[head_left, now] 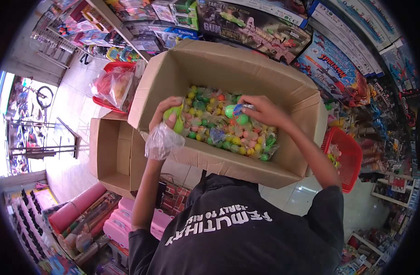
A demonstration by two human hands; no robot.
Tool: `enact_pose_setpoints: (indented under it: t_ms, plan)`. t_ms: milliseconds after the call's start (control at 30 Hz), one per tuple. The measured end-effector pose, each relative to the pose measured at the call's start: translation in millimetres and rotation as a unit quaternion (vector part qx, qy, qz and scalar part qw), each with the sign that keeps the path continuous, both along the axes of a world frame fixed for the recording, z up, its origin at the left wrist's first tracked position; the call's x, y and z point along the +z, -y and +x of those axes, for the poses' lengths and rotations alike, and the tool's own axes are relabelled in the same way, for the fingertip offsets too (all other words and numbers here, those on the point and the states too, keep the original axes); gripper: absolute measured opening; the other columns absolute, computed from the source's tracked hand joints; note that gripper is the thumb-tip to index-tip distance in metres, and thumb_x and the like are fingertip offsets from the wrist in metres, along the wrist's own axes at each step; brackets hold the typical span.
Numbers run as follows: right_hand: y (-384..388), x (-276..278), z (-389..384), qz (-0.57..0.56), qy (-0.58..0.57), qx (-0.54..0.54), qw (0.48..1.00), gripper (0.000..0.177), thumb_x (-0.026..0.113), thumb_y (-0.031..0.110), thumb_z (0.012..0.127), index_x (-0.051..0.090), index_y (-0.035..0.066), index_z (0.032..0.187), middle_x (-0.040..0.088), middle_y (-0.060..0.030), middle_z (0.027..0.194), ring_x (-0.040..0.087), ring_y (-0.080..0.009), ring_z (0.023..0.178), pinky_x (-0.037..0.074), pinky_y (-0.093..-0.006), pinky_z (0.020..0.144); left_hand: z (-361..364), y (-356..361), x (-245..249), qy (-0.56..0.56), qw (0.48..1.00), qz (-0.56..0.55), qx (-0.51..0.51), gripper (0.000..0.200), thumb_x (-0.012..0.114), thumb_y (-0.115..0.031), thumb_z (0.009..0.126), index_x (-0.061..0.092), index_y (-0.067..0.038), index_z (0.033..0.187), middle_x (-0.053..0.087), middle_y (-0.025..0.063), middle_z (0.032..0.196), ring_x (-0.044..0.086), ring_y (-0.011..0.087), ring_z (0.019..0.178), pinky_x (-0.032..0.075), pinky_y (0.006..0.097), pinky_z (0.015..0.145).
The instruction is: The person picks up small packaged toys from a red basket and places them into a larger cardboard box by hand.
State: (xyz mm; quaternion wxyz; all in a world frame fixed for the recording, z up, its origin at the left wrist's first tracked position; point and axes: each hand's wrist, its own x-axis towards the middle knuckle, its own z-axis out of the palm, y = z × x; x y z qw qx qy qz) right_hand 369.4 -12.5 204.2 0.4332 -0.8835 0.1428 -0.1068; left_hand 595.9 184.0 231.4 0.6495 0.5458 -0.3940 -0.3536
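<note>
A large open cardboard box (pixel 246 68) stands in front of me, its bottom covered with small yellow, green and pink balls (pixel 210 121), many in clear wrap. Over the box's left side, my left hand (pixel 166 112) is closed around a smooth yellow-green rounded thing (pixel 174 120). Crumpled clear plastic (pixel 164 141) hangs at that wrist. Inside the box, above the balls, my right hand (pixel 264 111) pinches a clear plastic packet of green balls (pixel 239 114) with a blue part near the fingertips.
A smaller open cardboard box (pixel 116 153) sits to the left. Red baskets stand behind it (pixel 100 101) and at the right (pixel 352 158). Boxed toys (pixel 255 32) line the far shelf; pink cases (pixel 123 224) and rolls (pixel 77 208) lie at the lower left.
</note>
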Motion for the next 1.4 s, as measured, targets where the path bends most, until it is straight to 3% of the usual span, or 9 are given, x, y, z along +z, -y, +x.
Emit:
enact_pose_setpoints:
  t_ms: [233,300,500,533,667,733,933,1033,1400]
  plan:
    - [39.4,-105.0,49.9,-0.028,-0.196,0.09,0.976,0.027,0.055,0.013,0.073,0.059,0.004,0.098,0.061,-0.0176,0.088,0.059,-0.0338,0.083,0.045,-0.0415,0.07,21.7,70.6,7.2,0.008,0.98,0.166,-0.108,0.02,0.053,-0.022,0.089,0.055,-0.003,0.094,0.054,0.0069,0.097,0.059,0.0136,0.083,0.051,0.0289,0.069]
    - [39.7,-132.6,62.6,-0.051,-0.3,0.147,0.941,0.027,0.055,0.015,0.075,0.06,0.004,0.099,0.062,-0.017,0.091,0.059,-0.0326,0.085,0.045,-0.0404,0.073,35.9,85.5,-11.7,0.17,0.936,0.179,-0.252,0.025,0.052,-0.025,0.089,0.056,-0.001,0.088,0.055,0.0074,0.083,0.058,0.0133,0.082,0.047,0.0304,0.072]
    - [29.9,-163.2,99.5,-0.052,-0.471,0.216,0.854,0.031,0.057,0.013,0.073,0.061,0.006,0.103,0.062,-0.0136,0.098,0.06,-0.0291,0.089,0.047,-0.0392,0.076,44.7,119.1,-98.8,0.307,0.833,0.239,-0.393,0.025,0.054,-0.021,0.082,0.06,-0.005,0.1,0.061,0.0145,0.09,0.06,0.0242,0.083,0.045,0.0335,0.075]
    - [28.1,-172.5,100.6,-0.048,-0.471,0.215,0.854,0.031,0.057,0.013,0.073,0.061,0.006,0.103,0.062,-0.0136,0.098,0.06,-0.0291,0.089,0.047,-0.0392,0.076,43.4,123.8,-109.1,0.314,0.771,0.293,-0.47,0.027,0.055,-0.019,0.08,0.06,-0.006,0.104,0.061,0.0162,0.092,0.059,0.0271,0.084,0.045,0.0345,0.076]
    - [22.1,-199.0,99.2,-0.02,-0.456,0.147,0.878,0.031,0.057,0.014,0.074,0.061,0.007,0.104,0.062,-0.0131,0.1,0.06,-0.0288,0.091,0.047,-0.0389,0.076,31.2,134.1,-136.7,0.366,0.711,0.289,-0.526,0.027,0.053,-0.015,0.08,0.06,-0.01,0.106,0.062,0.0158,0.095,0.059,0.0302,0.087,0.045,0.0365,0.077]
    - [19.0,-206.0,96.7,-0.005,-0.439,0.121,0.89,0.032,0.056,0.015,0.074,0.06,0.007,0.104,0.062,-0.014,0.098,0.06,-0.029,0.091,0.047,-0.0393,0.076,24.5,135.8,-144.7,0.499,0.62,0.282,-0.537,0.026,0.053,-0.018,0.079,0.061,-0.012,0.103,0.062,0.0162,0.092,0.06,0.0305,0.086,0.047,0.0387,0.076]
    - [17.5,-193.3,94.6,-0.023,-0.442,0.056,0.895,0.031,0.057,0.016,0.073,0.06,0.006,0.103,0.061,-0.0153,0.097,0.059,-0.0296,0.091,0.047,-0.0401,0.078,18.1,129.9,-225.9,0.432,0.529,0.329,-0.652,0.03,0.049,-0.017,0.081,0.058,-0.015,0.109,0.061,0.0123,0.102,0.059,0.0281,0.093,0.047,0.0382,0.077]
    - [12.9,-201.5,91.9,-0.001,-0.41,0.024,0.912,0.031,0.058,0.018,0.072,0.06,0.006,0.101,0.061,-0.0154,0.096,0.059,-0.0303,0.09,0.047,-0.0408,0.078,5.4,118.0,-215.2,0.474,0.487,0.304,-0.668,0.03,0.047,-0.019,0.082,0.058,-0.012,0.109,0.06,0.0133,0.105,0.058,0.0275,0.096,0.046,0.0378,0.081]
    - [-14.9,-217.6,87.3,0.052,-0.388,0.119,0.912,0.041,0.069,0.025,0.066,0.056,0.008,0.102,0.061,-0.0126,0.094,0.059,-0.0283,0.09,0.046,-0.0377,0.074,13.1,111.7,-233.3,0.369,0.515,0.297,-0.714,0.033,0.048,-0.023,0.083,0.055,-0.006,0.111,0.06,0.0153,0.104,0.056,0.0292,0.096,0.043,0.0366,0.082]
